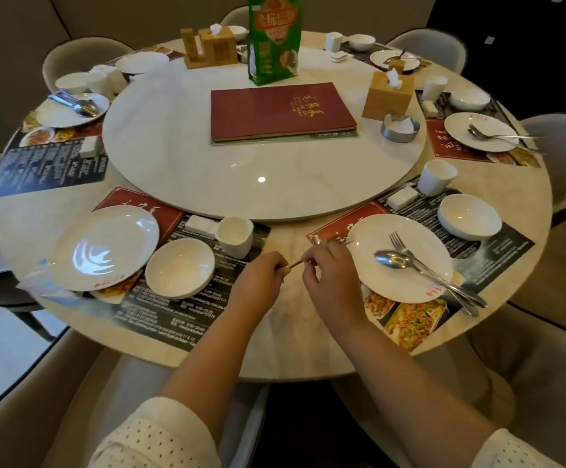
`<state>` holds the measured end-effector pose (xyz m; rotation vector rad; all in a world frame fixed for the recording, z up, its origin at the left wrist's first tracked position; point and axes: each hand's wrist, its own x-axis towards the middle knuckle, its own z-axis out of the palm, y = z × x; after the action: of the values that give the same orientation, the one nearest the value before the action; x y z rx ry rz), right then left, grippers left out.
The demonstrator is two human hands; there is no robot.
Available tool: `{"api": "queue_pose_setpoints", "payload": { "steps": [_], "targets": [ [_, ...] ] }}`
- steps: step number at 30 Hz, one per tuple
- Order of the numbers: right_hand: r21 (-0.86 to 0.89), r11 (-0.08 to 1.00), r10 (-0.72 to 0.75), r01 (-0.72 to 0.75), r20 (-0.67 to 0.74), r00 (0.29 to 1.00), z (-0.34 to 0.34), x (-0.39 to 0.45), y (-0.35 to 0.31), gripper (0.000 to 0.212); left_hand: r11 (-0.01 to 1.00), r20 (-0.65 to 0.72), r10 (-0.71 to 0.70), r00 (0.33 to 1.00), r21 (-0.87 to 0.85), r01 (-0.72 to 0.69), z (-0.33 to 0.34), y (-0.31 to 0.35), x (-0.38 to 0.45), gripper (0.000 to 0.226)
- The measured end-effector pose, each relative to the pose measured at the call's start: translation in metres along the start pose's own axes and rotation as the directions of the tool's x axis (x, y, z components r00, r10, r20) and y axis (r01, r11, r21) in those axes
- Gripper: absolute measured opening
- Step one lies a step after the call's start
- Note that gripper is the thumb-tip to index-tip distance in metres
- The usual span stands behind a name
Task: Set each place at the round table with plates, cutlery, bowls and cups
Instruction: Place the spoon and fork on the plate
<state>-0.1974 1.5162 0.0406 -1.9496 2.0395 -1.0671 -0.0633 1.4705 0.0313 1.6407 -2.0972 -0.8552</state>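
Hands meet above table edge between two near place settings. Left hand: fingers curled, pinching handle end of cutlery. Right hand: fingers curled round same cutlery further up; spoon bowl and fork tines poke out past knuckles. Left plate bare, bowl and cup beside it. Right plate carries spoon and fork. Beyond, lazy Susan with red menu.
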Motion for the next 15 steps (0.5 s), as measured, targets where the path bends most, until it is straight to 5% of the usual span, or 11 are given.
{"api": "queue_pose_setpoints", "payload": {
  "steps": [7, 15],
  "targets": [
    [0.354, 0.905, 0.216, -0.234, 0.090, 0.972, 0.035, -0.031, -0.064, 0.016, 0.916, -0.184, -0.224, 0.957, -0.375, 0.142, -0.038, -0.038, -0.065, 0.011],
    [0.295, 0.910, 0.203, -0.291, 0.295, 0.934, 0.086, -0.038, -0.122, 0.012, 0.786, -0.399, -0.522, 0.754, -0.567, 0.245, -0.091, -0.113, -0.090, 0.005]
  ]
}}
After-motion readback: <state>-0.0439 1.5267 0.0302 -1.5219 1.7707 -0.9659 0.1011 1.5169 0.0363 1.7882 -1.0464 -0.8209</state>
